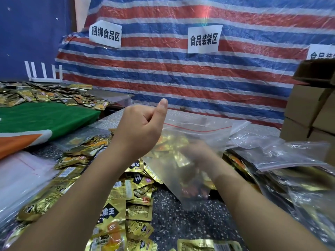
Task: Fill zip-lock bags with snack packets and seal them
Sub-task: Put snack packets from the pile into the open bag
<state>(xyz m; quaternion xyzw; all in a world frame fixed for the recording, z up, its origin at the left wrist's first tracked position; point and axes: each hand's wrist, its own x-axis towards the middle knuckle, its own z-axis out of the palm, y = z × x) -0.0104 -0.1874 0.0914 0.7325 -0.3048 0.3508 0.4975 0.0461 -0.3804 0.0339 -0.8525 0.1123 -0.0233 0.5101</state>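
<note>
- The left hand point(139, 127) is raised above the tabletop point(190, 214), thumb up, fingers curled on the edge of the zip-lock bag point(195, 140), held open over the tabletop's middle.
- The right hand point(197, 156) is inside the bag, blurred; its grip cannot be told.
- Gold snack packets point(116, 205) are heaped from the middle toward the near edge.
- Clear bags point(282, 153) pile at the right edge.

— The backdrop? A tarpaulin point(181, 73) striped red, blue and white, bearing white signs point(202, 39) lettered black.

— And below? Gold snack packets point(116, 196) on a black-and-white speckled tabletop point(181, 221) — green cloth point(45, 116) alongside.
</note>
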